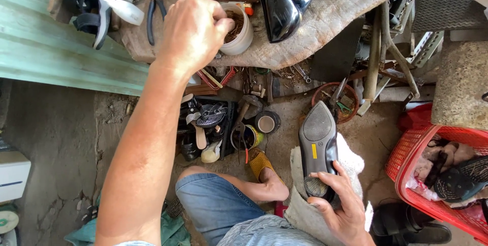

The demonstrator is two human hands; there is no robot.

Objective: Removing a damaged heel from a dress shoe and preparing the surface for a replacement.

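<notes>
Overhead: left hand (pixel 195 30) in white cup (pixel 239 35); right hand (pixel 341 205) holding shoe (pixel 318 147).

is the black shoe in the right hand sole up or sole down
Sole up. The black shoe shows its grey textured sole and yellow sticker, while the right hand grips its heel end over a white cloth.

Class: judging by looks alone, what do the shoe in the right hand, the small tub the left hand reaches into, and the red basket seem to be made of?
Shoe: upper looks like glossy black leather or synthetic, by its shine; the grey sole is matte and stippled, probably rubber.
Tub: smooth off-white plastic, apparently.
Basket: red moulded plastic, shown by its open lattice wall.
</notes>
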